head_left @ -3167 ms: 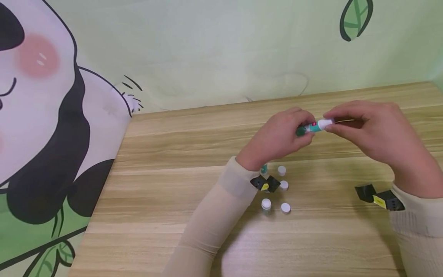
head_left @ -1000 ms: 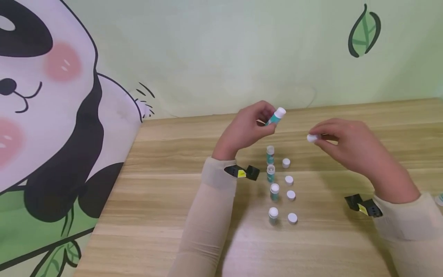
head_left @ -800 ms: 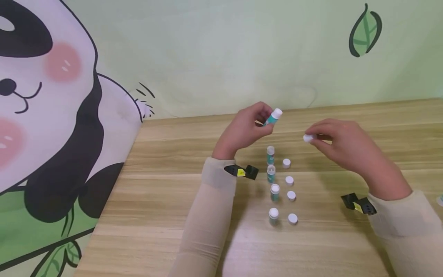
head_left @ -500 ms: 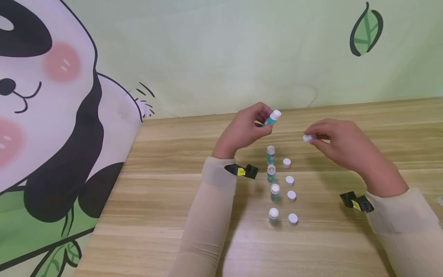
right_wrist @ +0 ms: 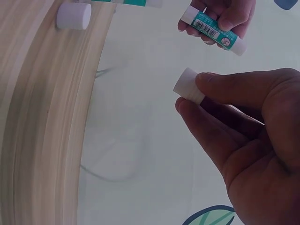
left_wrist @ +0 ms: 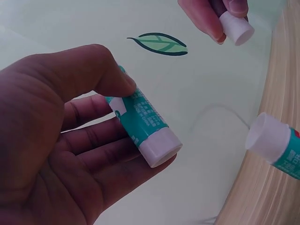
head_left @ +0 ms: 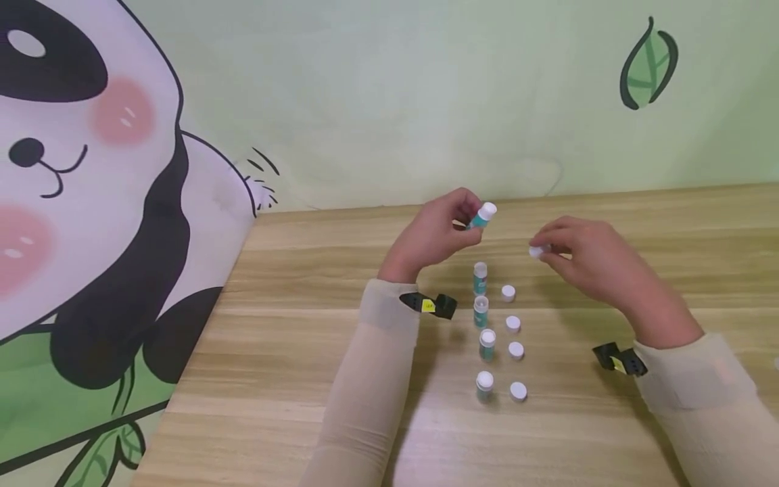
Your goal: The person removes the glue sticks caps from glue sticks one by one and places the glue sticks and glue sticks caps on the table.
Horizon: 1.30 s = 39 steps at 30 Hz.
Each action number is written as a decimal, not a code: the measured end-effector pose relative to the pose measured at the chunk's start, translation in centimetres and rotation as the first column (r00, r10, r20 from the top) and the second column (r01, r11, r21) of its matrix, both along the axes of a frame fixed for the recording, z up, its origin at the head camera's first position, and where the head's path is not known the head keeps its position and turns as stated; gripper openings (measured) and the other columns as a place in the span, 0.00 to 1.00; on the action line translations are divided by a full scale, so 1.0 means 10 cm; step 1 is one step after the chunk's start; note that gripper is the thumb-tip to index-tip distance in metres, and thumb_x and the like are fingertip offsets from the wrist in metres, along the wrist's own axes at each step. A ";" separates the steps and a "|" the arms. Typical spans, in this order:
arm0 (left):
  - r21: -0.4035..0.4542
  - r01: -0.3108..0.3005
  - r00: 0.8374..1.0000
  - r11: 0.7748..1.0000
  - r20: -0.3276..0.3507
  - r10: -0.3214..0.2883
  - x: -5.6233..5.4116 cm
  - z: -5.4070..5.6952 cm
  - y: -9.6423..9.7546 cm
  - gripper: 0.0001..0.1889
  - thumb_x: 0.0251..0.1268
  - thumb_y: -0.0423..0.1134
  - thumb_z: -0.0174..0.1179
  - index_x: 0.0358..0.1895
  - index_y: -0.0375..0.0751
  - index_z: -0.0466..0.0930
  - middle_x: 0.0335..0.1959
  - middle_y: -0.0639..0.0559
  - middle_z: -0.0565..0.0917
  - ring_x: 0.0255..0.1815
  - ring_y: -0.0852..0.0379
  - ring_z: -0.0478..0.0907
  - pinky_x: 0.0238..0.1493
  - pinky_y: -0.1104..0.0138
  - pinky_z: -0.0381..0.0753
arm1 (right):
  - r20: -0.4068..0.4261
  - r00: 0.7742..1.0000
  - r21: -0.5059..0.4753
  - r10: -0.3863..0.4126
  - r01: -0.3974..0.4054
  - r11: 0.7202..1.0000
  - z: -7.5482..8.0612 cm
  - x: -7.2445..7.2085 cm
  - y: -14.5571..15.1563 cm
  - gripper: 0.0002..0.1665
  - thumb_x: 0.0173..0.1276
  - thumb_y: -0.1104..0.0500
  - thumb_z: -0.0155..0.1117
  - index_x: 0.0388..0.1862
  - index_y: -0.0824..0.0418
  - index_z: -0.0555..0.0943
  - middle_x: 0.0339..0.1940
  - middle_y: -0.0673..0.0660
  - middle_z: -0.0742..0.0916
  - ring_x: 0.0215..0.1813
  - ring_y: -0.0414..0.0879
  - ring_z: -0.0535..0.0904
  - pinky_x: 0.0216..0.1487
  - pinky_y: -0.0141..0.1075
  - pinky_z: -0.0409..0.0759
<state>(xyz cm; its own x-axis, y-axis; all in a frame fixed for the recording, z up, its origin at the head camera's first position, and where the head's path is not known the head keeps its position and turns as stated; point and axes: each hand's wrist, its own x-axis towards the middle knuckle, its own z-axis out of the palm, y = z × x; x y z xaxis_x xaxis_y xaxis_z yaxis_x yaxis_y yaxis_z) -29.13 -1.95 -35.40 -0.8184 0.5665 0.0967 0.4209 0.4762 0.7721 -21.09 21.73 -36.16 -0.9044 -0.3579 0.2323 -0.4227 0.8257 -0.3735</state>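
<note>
My left hand (head_left: 429,237) holds a teal glue stick (head_left: 483,218) above the back of the table, thumb on its label and fingers beneath. In the left wrist view this glue stick (left_wrist: 143,119) tilts, its uncapped white end toward the lower right. To the right, my right hand (head_left: 602,264) pinches a small white cap (head_left: 537,251) between thumb and fingertips, apart from the glue stick. The right wrist view shows the cap (right_wrist: 188,86) with its rim facing the glue stick (right_wrist: 211,29). Several uncapped glue sticks (head_left: 480,312) stand upright in a column below the hands.
Several white caps (head_left: 516,350) lie in a column just right of the standing glue sticks, on the wood-grain table (head_left: 292,338). Behind the table's back edge rises a pale green wall (head_left: 377,101) with a panda picture (head_left: 164,270). A pale object is cut off at the right edge.
From both hands meeting at the glue stick, the right hand has pulled the cap off and the hands have parted. Lately the right hand drifted slightly left; the head view also shifted.
</note>
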 end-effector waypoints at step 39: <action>0.009 0.012 0.994 1.000 0.105 -0.013 -0.06 -0.10 -0.07 0.14 0.64 0.35 0.62 0.50 0.43 0.72 0.49 0.51 0.81 0.54 0.59 0.80 0.50 0.70 0.81 | 0.088 0.996 -0.018 -0.012 0.014 1.000 -0.07 -0.17 -0.19 0.10 0.67 0.65 0.62 0.46 0.62 0.84 0.44 0.60 0.88 0.46 0.53 0.83 0.50 0.52 0.79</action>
